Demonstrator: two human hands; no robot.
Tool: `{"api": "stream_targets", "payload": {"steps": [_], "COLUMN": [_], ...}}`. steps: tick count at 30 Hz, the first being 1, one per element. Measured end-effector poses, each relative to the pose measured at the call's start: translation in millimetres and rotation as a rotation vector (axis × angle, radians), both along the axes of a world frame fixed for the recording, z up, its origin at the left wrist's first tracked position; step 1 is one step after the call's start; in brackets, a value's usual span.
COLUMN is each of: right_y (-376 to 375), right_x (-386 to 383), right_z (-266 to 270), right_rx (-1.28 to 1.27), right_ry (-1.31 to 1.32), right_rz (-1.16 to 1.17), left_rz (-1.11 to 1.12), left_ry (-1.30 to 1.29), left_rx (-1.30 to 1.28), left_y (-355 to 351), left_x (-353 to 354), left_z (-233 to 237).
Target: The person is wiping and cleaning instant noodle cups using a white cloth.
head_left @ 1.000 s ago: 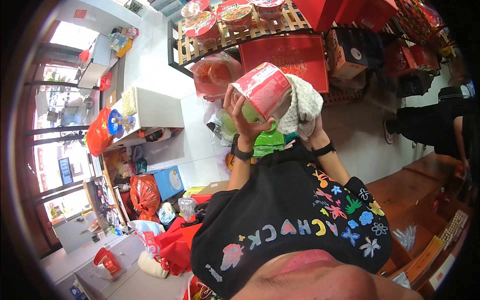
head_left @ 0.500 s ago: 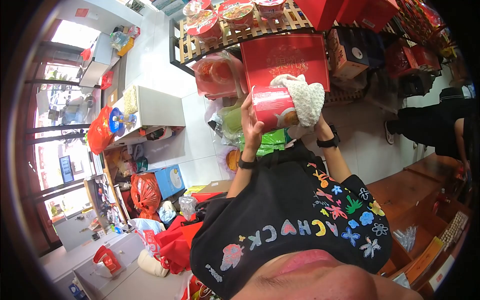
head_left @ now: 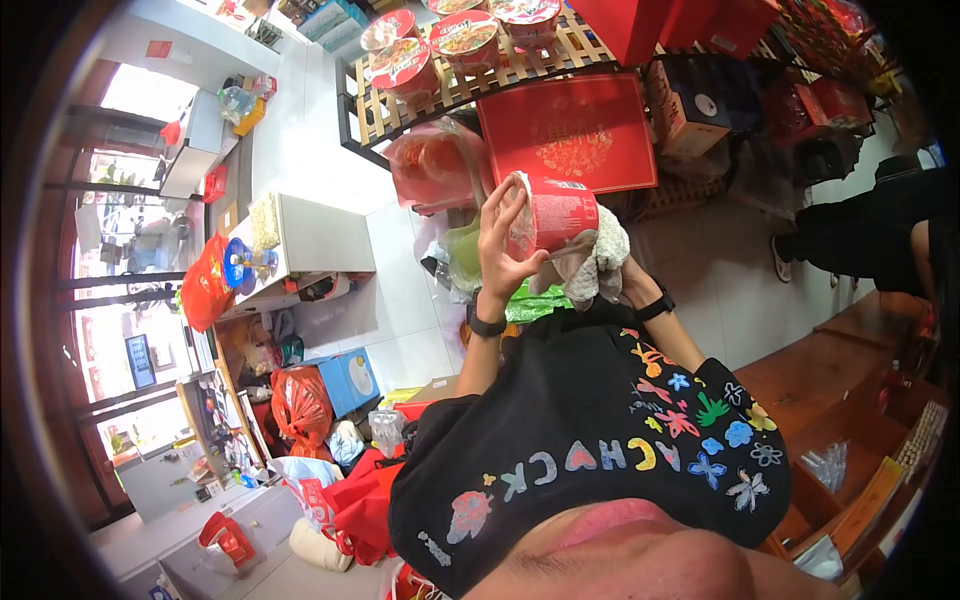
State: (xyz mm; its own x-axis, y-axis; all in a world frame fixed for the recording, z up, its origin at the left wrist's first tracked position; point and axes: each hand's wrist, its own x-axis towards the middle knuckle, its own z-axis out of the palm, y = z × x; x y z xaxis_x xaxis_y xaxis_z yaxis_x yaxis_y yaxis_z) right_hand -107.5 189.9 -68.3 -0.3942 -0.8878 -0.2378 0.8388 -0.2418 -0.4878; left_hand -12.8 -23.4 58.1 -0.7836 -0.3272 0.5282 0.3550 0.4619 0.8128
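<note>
My left hand (head_left: 497,250) is shut on a red instant-noodle cup (head_left: 555,212), held up on its side in front of my chest. My right hand (head_left: 628,278) presses a white knitted cloth (head_left: 598,262) against the cup's lower right side; the cloth hides most of that hand. Both wrists wear black bands. Just behind the cup, a flat red gift box (head_left: 575,130) leans under a wooden slat shelf (head_left: 470,80).
Several more noodle cups (head_left: 402,66) stand on the slat shelf. Red boxes fill the shelves at the upper right. A person in black (head_left: 860,235) stands at the right. A wooden counter (head_left: 820,370) lies at the lower right. Red bags (head_left: 350,500) and a blue box (head_left: 350,378) sit on the floor at the left.
My left hand has turned the cup and brought it lower and closer. The cloth has slid from the cup's upper right side to below it.
</note>
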Motion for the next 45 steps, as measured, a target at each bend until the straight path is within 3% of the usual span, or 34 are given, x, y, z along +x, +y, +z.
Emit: {"api": "stream_targets", "payload": {"steps": [2, 6, 10, 13, 17, 20, 25, 30, 32, 33, 34, 35, 37, 38, 41, 45], "right_y": [4, 7, -3, -7, 9, 16, 32, 54, 67, 74, 84, 93, 103, 114, 120, 140], "right_x": [-1, -1, -12, -13, -8, -7, -13, -21, -23, -23, -28, -28, -22, -24, -19, -17], "right_z": [7, 86, 124, 116, 132, 126, 115, 70, 61, 57, 47, 35, 50, 36, 49, 35], "right_rx": [0.064, 0.372, 0.194, 0.237, 0.312, 0.308, 0.162, 0.182, 0.218, 0.236, 0.059, 0.098, 0.179, 0.040, 0.205, 0.266], "right_ry": [-0.013, -0.041, 0.283, 0.481, 0.332, 0.426, 0.057, -0.062, -0.179, -0.241, -0.271, -0.271, -0.273, -0.312, -0.262, -0.272], "right_rz": [-0.092, -0.350, -0.273, -0.276, -0.201, -0.195, -0.211, -0.267, -0.391, -0.456, -0.398, -0.460, -0.582, -0.538, -0.686, -0.713], "left_rz": [0.000, 0.087, 0.105, 0.063, -0.024, -0.105, -0.200, -0.362, -0.376, -0.394, -0.414, -0.434, -0.438, -0.420, -0.399, -0.483], "left_ry": [0.019, 0.009, -0.072, -0.103, -0.166, -0.144, -0.188, -0.182, -0.154, -0.144, -0.135, -0.128, -0.051, -0.008, 0.099, 0.186], "left_rx": [-0.091, -0.334, -0.469, -0.569, -0.666, -0.753, -0.920, -0.941, -0.936, -0.869, -0.803, -0.739, -0.635, -0.635, -0.612, -0.621], "left_y": [2, 1, 13, 22, 28, 40, 55, 50, 50, 52, 52, 52, 54, 57, 64, 70], "left_x": [-6, -12, -15, -21, -28, -34, -50, -81, -94, -101, -110, -121, -141, -152, -190, -235], "left_z": [-1, 4, 16, 27, 40, 45, 67, 94, 108, 115, 120, 123, 138, 149, 178, 231]}}
